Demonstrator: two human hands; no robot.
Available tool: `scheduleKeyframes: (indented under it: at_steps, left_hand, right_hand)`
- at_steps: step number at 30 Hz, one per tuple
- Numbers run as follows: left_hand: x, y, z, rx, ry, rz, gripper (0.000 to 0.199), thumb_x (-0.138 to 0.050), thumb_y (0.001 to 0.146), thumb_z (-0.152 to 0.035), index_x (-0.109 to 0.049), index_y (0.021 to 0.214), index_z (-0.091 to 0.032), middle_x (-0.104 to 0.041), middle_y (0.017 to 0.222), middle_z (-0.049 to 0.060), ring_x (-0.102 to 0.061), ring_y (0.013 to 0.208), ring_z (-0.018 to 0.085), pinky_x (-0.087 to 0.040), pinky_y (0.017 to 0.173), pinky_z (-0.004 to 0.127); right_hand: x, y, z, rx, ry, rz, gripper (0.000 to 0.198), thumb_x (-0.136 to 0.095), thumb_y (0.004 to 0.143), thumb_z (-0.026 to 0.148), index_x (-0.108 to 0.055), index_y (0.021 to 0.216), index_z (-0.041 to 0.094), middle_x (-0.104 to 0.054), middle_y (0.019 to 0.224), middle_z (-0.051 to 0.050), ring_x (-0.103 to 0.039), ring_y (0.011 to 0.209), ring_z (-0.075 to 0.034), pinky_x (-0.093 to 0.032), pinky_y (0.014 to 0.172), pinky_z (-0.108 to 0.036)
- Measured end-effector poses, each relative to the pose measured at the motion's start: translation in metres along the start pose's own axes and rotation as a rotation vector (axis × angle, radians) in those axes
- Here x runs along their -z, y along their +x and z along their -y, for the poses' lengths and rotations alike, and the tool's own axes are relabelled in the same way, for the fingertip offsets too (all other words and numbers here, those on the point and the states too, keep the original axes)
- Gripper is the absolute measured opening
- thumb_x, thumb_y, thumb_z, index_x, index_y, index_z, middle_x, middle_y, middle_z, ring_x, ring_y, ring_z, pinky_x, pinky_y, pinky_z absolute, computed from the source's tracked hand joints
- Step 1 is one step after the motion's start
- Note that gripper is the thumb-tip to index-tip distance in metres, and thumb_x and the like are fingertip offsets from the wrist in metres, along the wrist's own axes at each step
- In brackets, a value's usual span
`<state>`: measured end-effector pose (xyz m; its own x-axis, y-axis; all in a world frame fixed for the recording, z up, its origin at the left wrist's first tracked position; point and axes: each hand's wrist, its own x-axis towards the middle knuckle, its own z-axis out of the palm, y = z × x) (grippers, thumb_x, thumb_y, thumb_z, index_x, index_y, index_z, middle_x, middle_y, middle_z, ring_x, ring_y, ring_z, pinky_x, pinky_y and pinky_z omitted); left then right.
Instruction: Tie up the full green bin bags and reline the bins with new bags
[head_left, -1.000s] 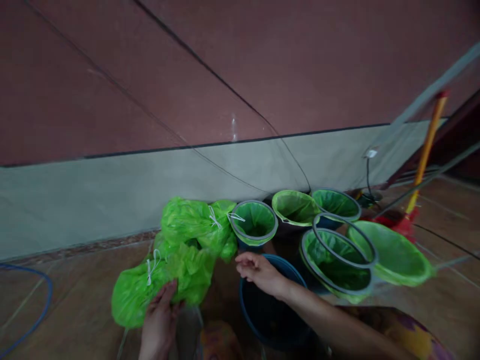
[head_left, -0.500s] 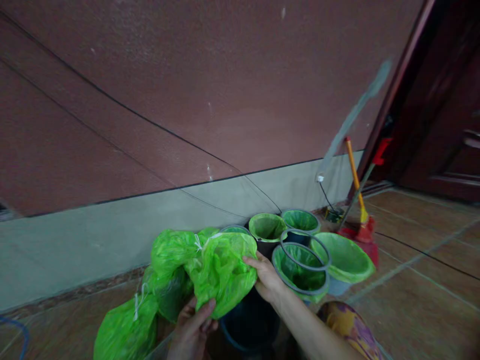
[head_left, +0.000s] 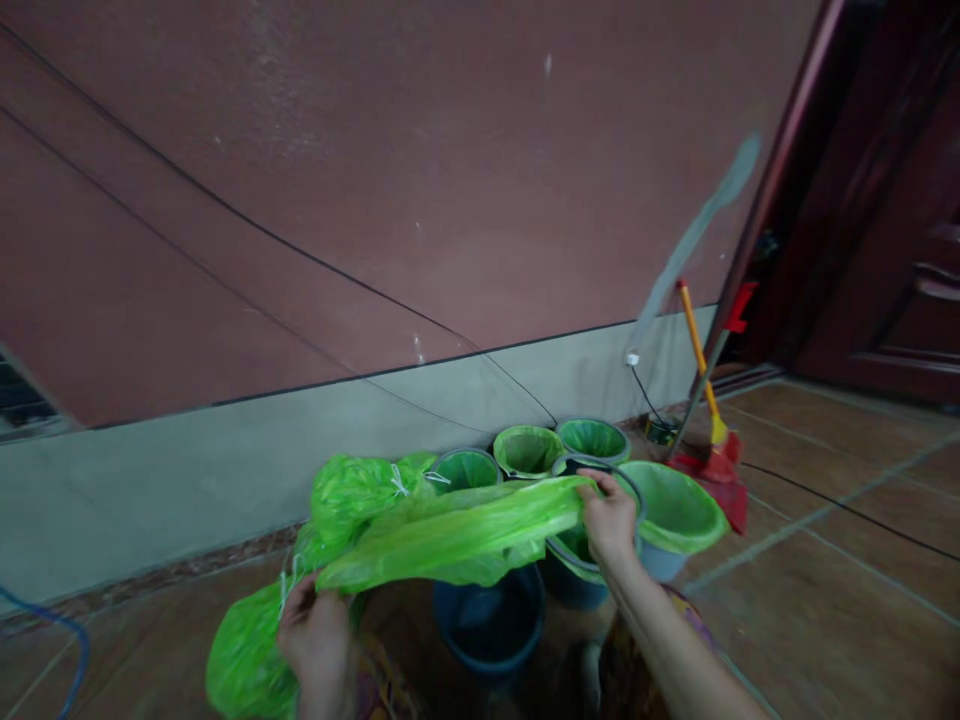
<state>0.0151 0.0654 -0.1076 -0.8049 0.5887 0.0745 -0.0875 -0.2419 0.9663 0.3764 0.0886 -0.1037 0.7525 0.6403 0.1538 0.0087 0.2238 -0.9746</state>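
Observation:
A green plastic bag [head_left: 457, 530] is stretched sideways between my two hands. My left hand [head_left: 319, 630] pinches its left end, and my right hand [head_left: 609, 515] grips the right end. Beneath the bag stands a dark blue bucket [head_left: 491, 625] with no liner showing. To its right, a lined bin [head_left: 577, 590] is partly covered by the bag and my right hand, with a grey ring [head_left: 637, 490] on top. Tied green bags [head_left: 352, 490] lie to the left, and another tied green bag [head_left: 251, 650] rests near my left hand.
Several green-lined bins stand along the wall, among them a wide pale one [head_left: 675, 510]. A yellow-handled broom [head_left: 699, 350] and a red dustpan [head_left: 724, 490] lean near the door at right. A blue hose [head_left: 79, 650] lies at the left floor edge.
My hands have moved apart, left hand leftward and right hand rightward, pulling the crumpled bag into a long stretched band. More of the dark blue bucket shows.

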Motion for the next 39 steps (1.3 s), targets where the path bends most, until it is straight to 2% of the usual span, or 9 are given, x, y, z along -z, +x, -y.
scheduleKeyframes:
  at_steps: [4,9,15,21,24,27,30,35,39]
  left_hand:
    - [-0.007,-0.004,-0.012,0.141,-0.133,-0.026,0.024,-0.066,0.048,-0.021,-0.062,0.071,-0.017,-0.060,0.059,-0.007,-0.054,0.051,0.008,-0.048,0.050,0.020]
    - [-0.016,-0.028,-0.037,0.007,-0.012,0.289,0.030,-0.066,0.055,-0.024,-0.070,0.084,-0.018,-0.070,0.071,-0.004,-0.061,0.063,0.010,-0.050,0.059,0.019]
    - [-0.030,-0.060,-0.055,-0.073,0.192,0.659,0.031,-0.064,0.061,-0.028,-0.072,0.089,-0.018,-0.075,0.076,0.001,-0.067,0.066,0.018,-0.053,0.060,0.025]
    - [-0.031,-0.062,-0.055,-0.222,0.334,0.779,0.028,-0.061,0.069,-0.031,-0.074,0.091,-0.020,-0.075,0.076,0.000,-0.063,0.059,0.016,-0.051,0.055,0.024]
    - [-0.026,-0.055,-0.055,-0.329,0.414,0.810,0.031,-0.057,0.068,-0.023,-0.075,0.094,-0.021,-0.076,0.085,0.001,-0.068,0.070,0.017,-0.054,0.064,0.026]
    - [-0.019,-0.053,-0.063,-0.395,0.467,0.875,0.030,-0.063,0.063,-0.020,-0.076,0.091,-0.022,-0.076,0.089,0.002,-0.070,0.085,0.021,-0.055,0.080,0.031]
    - [-0.014,-0.059,-0.076,-0.226,0.390,1.068,0.033,-0.074,0.065,-0.029,-0.077,0.097,-0.022,-0.078,0.096,0.004,-0.071,0.091,0.024,-0.056,0.084,0.034]
    - [-0.020,-0.072,-0.088,0.124,0.220,1.056,0.037,-0.072,0.071,-0.048,-0.077,0.091,-0.017,-0.078,0.088,0.008,-0.070,0.081,0.024,-0.056,0.072,0.033]
    - [-0.028,-0.064,-0.081,-0.069,0.385,1.132,0.020,-0.067,0.071,-0.036,-0.074,0.079,-0.019,-0.072,0.075,0.002,-0.064,0.069,0.019,-0.050,0.065,0.028]
  right_hand:
    - [0.017,-0.012,-0.008,0.155,-0.415,0.171,0.034,-0.054,0.076,0.033,-0.073,0.096,0.013,-0.074,0.086,-0.010,-0.064,0.070,-0.022,-0.049,0.064,-0.031]
    - [0.021,-0.048,0.012,0.241,-0.887,0.624,0.054,-0.071,0.065,0.018,-0.069,0.118,0.015,-0.067,0.122,-0.018,-0.062,0.114,-0.034,-0.047,0.096,-0.045]
    - [-0.022,-0.092,0.043,0.059,-0.154,1.193,0.038,-0.059,0.089,0.040,-0.066,0.121,0.020,-0.069,0.120,-0.009,-0.062,0.110,-0.021,-0.045,0.100,-0.038]
    - [-0.045,-0.124,0.030,-0.258,0.128,1.490,0.035,-0.079,0.070,0.041,-0.070,0.094,0.017,-0.068,0.084,0.000,-0.060,0.078,-0.015,-0.048,0.079,-0.030]
    - [-0.042,-0.120,0.027,-0.212,-0.004,1.394,0.018,-0.074,0.068,0.027,-0.068,0.082,0.017,-0.065,0.073,0.003,-0.058,0.067,-0.014,-0.047,0.068,-0.027]
    - [-0.037,-0.095,0.039,0.166,-0.328,0.965,0.009,-0.059,0.074,0.014,-0.066,0.078,0.018,-0.065,0.074,0.000,-0.060,0.070,-0.016,-0.046,0.070,-0.027]
    - [-0.032,-0.070,0.059,0.501,-0.502,0.574,0.020,-0.051,0.078,0.011,-0.067,0.088,0.018,-0.068,0.090,-0.006,-0.063,0.088,-0.021,-0.047,0.084,-0.031]
    - [-0.028,-0.063,0.075,0.672,-0.516,0.469,0.022,-0.045,0.078,0.009,-0.059,0.091,0.020,-0.064,0.094,-0.007,-0.063,0.090,-0.021,-0.047,0.083,-0.030]
    - [-0.026,-0.067,0.074,0.696,-0.502,0.466,0.029,-0.041,0.066,0.002,-0.049,0.084,0.023,-0.065,0.094,-0.005,-0.063,0.093,-0.020,-0.046,0.083,-0.028]
